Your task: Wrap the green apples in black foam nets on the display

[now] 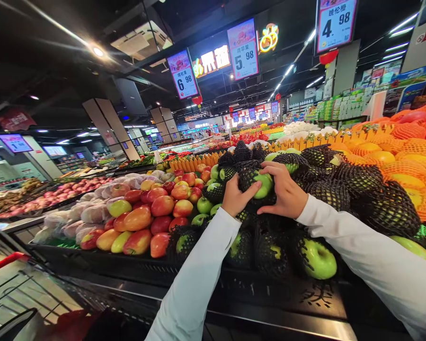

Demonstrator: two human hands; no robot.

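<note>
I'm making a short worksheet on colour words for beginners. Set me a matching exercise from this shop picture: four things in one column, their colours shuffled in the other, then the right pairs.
Things
1. Apple between the left hand and the right hand
2. Netting on the fruit to the right of that apple
3. Sleeves
4. Cart bar at the lower left

Colours
A. Black
B. Red
C. Green
D. White

Right pairs: 1-C, 2-A, 3-D, 4-B
</note>
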